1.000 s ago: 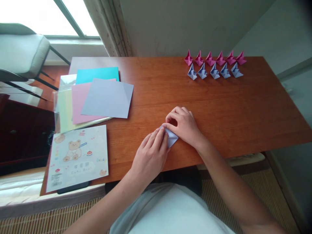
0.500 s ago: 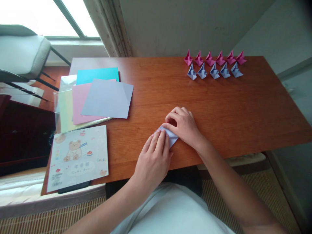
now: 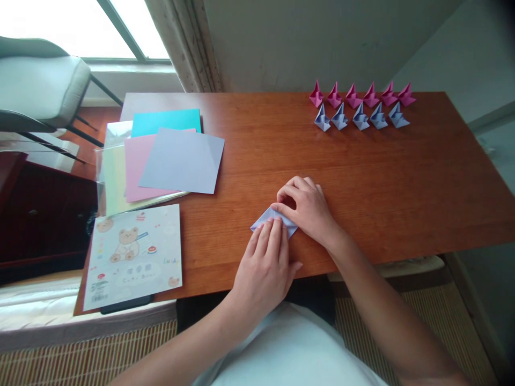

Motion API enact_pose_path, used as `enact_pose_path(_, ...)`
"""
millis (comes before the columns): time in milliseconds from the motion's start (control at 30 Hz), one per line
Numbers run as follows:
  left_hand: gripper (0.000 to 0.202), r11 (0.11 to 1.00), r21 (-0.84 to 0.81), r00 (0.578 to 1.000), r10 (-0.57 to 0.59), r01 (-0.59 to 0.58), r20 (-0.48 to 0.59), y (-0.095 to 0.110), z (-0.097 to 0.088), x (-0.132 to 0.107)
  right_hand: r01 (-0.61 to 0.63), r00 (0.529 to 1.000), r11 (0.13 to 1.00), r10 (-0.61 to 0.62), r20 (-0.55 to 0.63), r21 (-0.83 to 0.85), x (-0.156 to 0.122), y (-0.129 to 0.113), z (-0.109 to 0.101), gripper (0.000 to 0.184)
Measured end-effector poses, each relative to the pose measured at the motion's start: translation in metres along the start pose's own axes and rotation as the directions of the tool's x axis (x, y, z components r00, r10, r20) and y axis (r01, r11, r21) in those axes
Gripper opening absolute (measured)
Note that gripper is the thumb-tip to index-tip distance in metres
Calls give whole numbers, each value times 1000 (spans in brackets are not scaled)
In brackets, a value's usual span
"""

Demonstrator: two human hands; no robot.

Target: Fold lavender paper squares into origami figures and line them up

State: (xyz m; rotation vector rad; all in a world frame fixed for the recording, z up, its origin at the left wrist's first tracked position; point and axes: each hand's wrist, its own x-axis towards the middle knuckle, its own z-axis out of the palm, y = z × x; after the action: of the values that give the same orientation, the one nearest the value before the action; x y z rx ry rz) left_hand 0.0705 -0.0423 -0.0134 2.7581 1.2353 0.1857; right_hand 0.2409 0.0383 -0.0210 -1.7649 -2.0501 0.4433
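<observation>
A small folded sheet of lavender origami paper lies on the table near its front edge, in front of me. My left hand rests on its lower part, the fingers stretched out flat and close together, the thumb apart. From the right, my right hand curls with its thumb on the paper's upper edge and the index finger bent round toward it. The fingers hide part of the folds. At the far right stand a row of pink folded paper pieces and a row of lavender ones.
Loose lavender, pink and turquoise sheets lie at the left of the wooden table. Nearer me is a bear-printed pad, with a dark flat object partly under it. A chair stands beyond the left edge.
My left hand has slid down and right on the paper, uncovering more of its left corner. My right hand keeps nearly the same pose. The whole view has shifted slightly.
</observation>
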Motion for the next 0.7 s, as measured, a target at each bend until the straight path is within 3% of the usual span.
enact_pose_path(700, 80, 999, -46, 1000, -28, 28, 5, 3, 4, 1, 3, 1000, 1000, -3, -5, -1, -1, 1, 0, 15)
